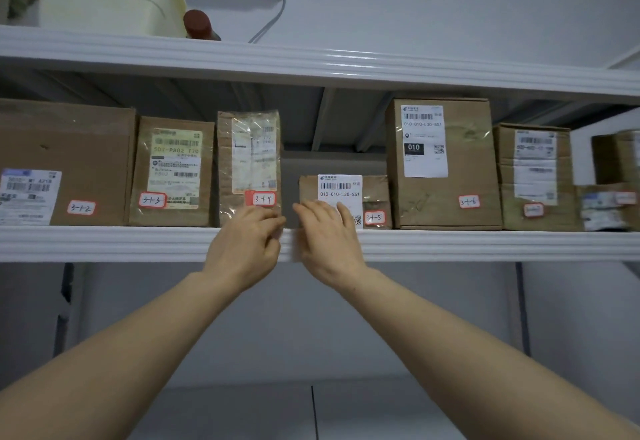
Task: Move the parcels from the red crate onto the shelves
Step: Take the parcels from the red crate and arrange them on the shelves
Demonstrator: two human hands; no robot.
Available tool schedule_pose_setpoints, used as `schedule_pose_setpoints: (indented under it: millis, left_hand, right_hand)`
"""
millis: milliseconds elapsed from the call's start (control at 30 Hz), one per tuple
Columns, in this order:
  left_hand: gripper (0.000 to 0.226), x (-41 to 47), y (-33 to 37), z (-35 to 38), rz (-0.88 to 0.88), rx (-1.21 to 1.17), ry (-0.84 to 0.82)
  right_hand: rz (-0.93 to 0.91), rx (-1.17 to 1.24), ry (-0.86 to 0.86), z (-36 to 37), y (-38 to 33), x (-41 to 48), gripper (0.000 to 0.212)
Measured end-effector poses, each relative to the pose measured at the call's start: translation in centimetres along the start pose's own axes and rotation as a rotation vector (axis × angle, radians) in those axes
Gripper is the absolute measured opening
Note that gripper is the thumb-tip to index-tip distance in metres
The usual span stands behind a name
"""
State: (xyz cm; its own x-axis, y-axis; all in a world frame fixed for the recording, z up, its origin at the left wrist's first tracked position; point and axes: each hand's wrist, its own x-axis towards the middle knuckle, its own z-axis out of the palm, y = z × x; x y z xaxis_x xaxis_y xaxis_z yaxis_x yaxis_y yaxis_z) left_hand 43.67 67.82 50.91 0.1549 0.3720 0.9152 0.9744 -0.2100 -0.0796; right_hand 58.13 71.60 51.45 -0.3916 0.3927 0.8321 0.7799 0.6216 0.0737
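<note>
Head view: small parcel (376, 195), stiff card, likely light (label slick); take its ends. Your right hand (325, 235) rests straight-fingered on it; left hand (249, 240) curled, hold unclear.

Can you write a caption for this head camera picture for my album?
Left hand at the taped parcel 3-1-4, right hand touching small parcel 3-1-5, on a white shelf.

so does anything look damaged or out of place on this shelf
Nothing is spilled or fallen. The parcel tagged 3-1-4 looks the roughest: its loose clear wrap is crinkled. The parcel tagged 3-1-6 has scuffs low on its front. The far-right parcels are too blurred to judge.
</note>
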Motion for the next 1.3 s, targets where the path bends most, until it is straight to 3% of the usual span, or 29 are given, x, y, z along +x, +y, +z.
schedule_pose_setpoints:
  millis: [233,433,833,1067,1300]
  left_hand:
    - [0.042,-1.7,1.0,-1.5,-0.034,0.082,-0.039]
    - [0.04,-5.0,-1.1,-5.2,-0.159,0.161,-0.052]
    - [0.052,-19.0,-7.4,-18.3,-0.595,0.407,-0.306]
    - [0.053,-34.6,-11.6,-28.8,-0.887,0.519,-0.443]
    - [0.055,-50.6,-13.7,-38.6,-1.288,0.558,-0.515]
  right_hand:
    - [0.013,0.082,0.014,0.3,0.3,-1.7,0.05]
    - [-0.064,0.264,0.08,2.0,-4.1,-2.4,0.049]
    - [-0.272,0.53,-0.357,4.4,-22.0,-6.7,0.06]
    - [-0.451,0.671,-0.645,6.1,-39.6,-14.0,0.066]
    - [-0.664,0.783,-0.959,7.5,-56.7,-25.2,0.067]
